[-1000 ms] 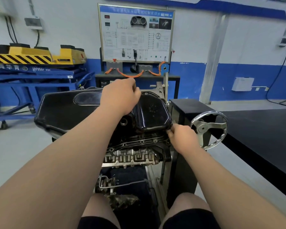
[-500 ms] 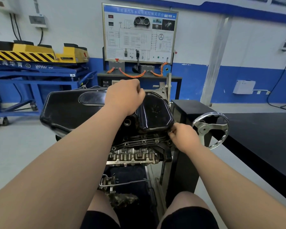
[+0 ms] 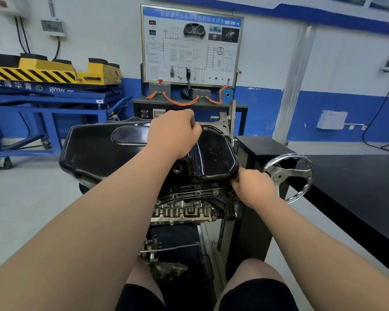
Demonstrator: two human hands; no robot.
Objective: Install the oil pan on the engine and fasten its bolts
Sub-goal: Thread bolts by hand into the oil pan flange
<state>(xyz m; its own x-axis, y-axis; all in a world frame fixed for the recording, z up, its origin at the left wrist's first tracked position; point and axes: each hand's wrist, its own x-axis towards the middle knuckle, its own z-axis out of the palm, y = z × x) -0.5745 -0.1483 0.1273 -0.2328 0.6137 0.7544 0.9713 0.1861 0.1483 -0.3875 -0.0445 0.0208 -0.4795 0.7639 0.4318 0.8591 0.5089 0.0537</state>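
Steel, pressed and glossy black, makes the oil pan (image 3: 103,149) stiff, fairly heavy and probably slick, so the flange rim looks a surer hold than the smooth domed walls. The upturned engine (image 3: 189,194) lies directly under the pan, flange on block. The left hand (image 3: 173,133) rests on the pan's top towards its far edge, fingers curled, tips hidden; what they clamp cannot be told. The right hand (image 3: 254,187) pinches the pan's near right corner rim. A handwheel (image 3: 288,176) stands right of the pan.
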